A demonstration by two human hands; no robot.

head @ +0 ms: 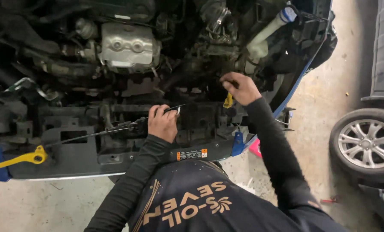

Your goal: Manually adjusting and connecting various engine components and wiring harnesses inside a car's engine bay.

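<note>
I lean over an open car engine bay. My left hand (163, 122) rests on the black front crossmember (84, 152) and pinches a thin metal rod or dipstick blade (93, 134) that runs off to the left. My right hand (240, 88) reaches deeper into the bay, fingers closed around something dark, with a yellow handle (228, 101) showing just under the palm. Both arms wear black sleeves. What the right fingers grip is hidden.
A silver heat shield (127, 47) sits at the back of the bay. A white reservoir neck with a blue cap (271, 28) stands right. A yellow hood-prop clip (26, 158) lies left. Another car's wheel (366, 144) is on the concrete floor, right.
</note>
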